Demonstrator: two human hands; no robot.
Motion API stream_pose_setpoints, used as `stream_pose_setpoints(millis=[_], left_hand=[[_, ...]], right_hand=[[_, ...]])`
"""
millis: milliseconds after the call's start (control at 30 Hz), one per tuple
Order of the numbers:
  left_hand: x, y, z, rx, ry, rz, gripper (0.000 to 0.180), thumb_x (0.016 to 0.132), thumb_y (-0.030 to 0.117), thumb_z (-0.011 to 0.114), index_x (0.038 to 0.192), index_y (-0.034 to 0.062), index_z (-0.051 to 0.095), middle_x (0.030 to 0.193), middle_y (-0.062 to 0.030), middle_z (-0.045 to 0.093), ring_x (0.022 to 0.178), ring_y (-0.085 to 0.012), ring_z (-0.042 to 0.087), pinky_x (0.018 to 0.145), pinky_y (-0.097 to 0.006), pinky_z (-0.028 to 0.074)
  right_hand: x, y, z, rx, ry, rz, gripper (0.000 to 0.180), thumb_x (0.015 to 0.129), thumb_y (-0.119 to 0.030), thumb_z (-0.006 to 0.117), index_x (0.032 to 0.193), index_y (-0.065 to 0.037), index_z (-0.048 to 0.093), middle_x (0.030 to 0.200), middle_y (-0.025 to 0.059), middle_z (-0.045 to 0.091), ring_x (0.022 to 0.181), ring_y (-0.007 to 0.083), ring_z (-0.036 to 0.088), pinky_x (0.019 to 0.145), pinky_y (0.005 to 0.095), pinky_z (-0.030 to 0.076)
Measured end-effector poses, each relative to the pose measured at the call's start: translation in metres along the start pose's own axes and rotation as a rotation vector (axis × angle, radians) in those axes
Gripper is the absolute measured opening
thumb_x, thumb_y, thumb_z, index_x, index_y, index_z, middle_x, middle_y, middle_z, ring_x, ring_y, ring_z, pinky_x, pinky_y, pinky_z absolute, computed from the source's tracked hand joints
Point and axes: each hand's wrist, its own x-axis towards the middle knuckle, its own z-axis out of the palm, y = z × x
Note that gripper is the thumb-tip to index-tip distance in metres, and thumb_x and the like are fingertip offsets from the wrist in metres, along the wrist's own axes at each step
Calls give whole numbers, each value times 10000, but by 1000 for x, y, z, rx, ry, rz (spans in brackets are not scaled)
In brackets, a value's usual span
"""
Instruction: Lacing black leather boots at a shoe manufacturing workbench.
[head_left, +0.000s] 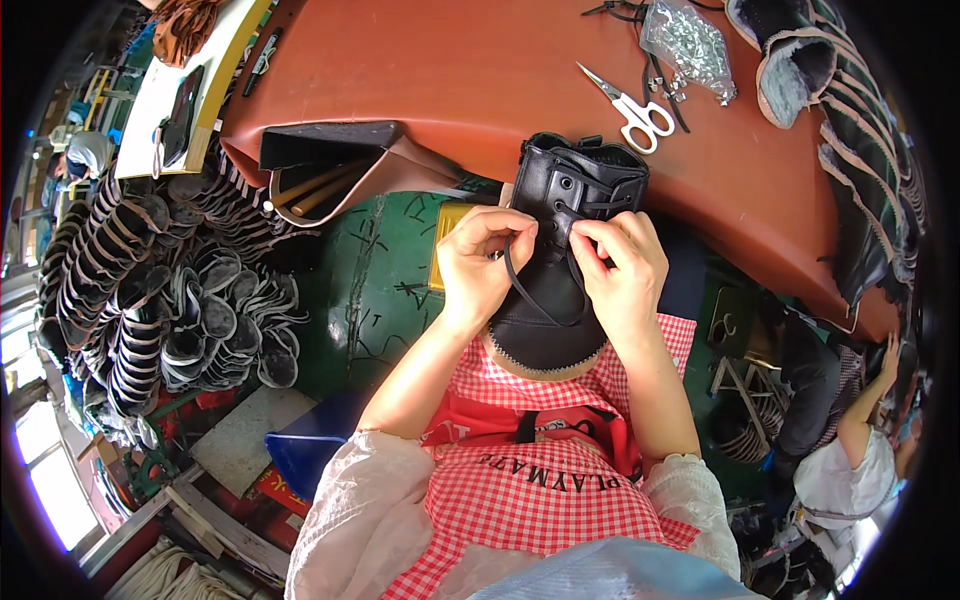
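At bench [430, 80] nr edge: pouch [405, 170] w/ sticks [327, 188]
Shoe [545, 275]: toe twd apron [530, 515], axis nr-far
L hand [480, 265], R hand [628, 268]: pinch lace [519, 287]

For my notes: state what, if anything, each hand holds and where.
Left hand: lace, pinched at its loop's upper left. Right hand: by the loop's upper right; hold unclear.

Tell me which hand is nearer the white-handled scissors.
Right. The right hand is at the black shoe upper, on the near side of the scissors; the left hand is farther off, to the left across the upper.
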Motion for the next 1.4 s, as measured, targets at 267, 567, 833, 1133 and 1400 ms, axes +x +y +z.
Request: stream_pose_setpoints(millis=[267, 567, 833, 1133, 1400], left_hand=[[0, -1, 2, 11, -19, -52, 176, 795, -10, 722, 963, -15, 669, 949, -80, 644, 842, -139, 654, 755, -248, 537], [1, -4, 4, 70, 1, -41, 257, 774, -31, 711, 1025, 4, 671, 902, -60, 660, 807, -116, 651, 744, -240, 531], [3, -9, 2, 169, -27, 2, 217, 775, -45, 710, 986, -2, 684, 886, -54, 659, 799, -105, 640, 738, -237, 528], [-2, -15, -5, -16, 53, -140, 133, 810, -40, 704, 931, 9, 678, 916, -39, 669, 823, -91, 619, 782, -220, 494], [-5, -10, -3, -103, 88, -204, 155, 914, 103, 635, 1026, 0, 663, 922, -67, 666, 830, -119, 633, 785, -247, 500]], right_hand=[[4, 7, 4, -30, 17, -154, 163, 674, -61, 773, 812, -83, 690, 703, 11, 551, 641, 196, 536, 539, 309, 465], [10, 5, -1, -82, -161, -267, 154, 710, -100, 711, 862, -86, 687, 709, 2, 508, 665, 178, 521, 539, 299, 466], [18, 9, 3, -38, -172, -277, 130, 677, -48, 725, 789, -61, 660, 711, 23, 554, 641, 195, 553, 536, 319, 478], [18, 11, 10, -65, -144, -301, 123, 689, -106, 725, 752, -90, 621, 702, 1, 509, 671, 162, 554, 549, 297, 491], [14, 11, 5, -3, -98, -242, 145, 658, -79, 720, 724, -86, 591, 691, 12, 503, 649, 171, 554, 558, 313, 498]])
